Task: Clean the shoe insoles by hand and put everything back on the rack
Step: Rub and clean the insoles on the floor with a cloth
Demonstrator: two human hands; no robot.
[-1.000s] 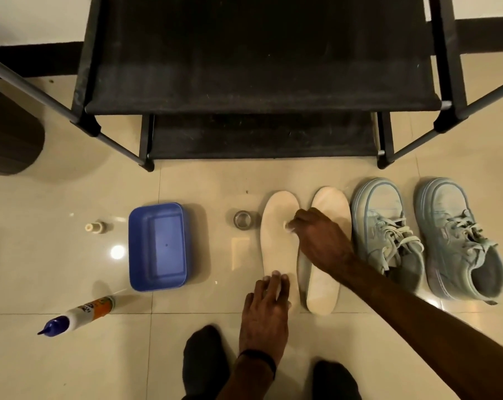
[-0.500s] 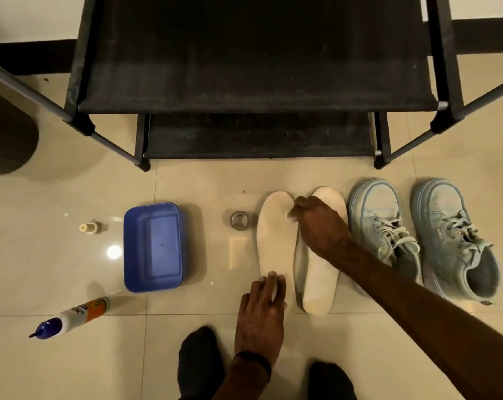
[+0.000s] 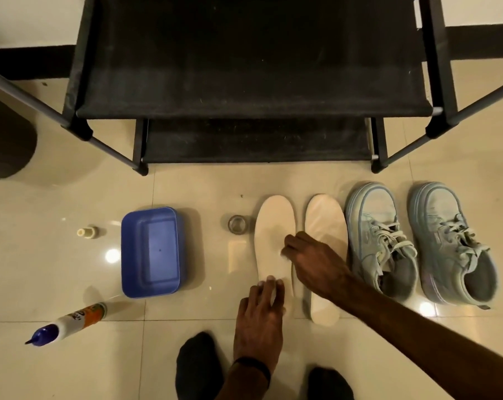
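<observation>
Two cream insoles lie side by side on the tiled floor. My left hand (image 3: pixel 260 310) presses the heel end of the left insole (image 3: pixel 273 226) with flat fingers. My right hand (image 3: pixel 313 262) pinches a small white wad (image 3: pixel 283 253) and holds it against the middle of that insole. The right insole (image 3: pixel 325 217) is partly covered by my right wrist. Two pale blue sneakers (image 3: pixel 380 235) (image 3: pixel 449 241) stand to the right. The black shoe rack (image 3: pixel 250 82) stands behind.
A blue plastic tub (image 3: pixel 150 252) sits on the left, a small glass jar (image 3: pixel 237 224) beside the insoles. A squeeze bottle with a blue cap (image 3: pixel 68 321) lies at lower left, a small cream cap (image 3: pixel 85 232) farther back. My dark-socked feet (image 3: pixel 199 368) are at the bottom.
My right hand has slid with the wad from the toe end of the left insole down to its middle. My left hand stays on the heel.
</observation>
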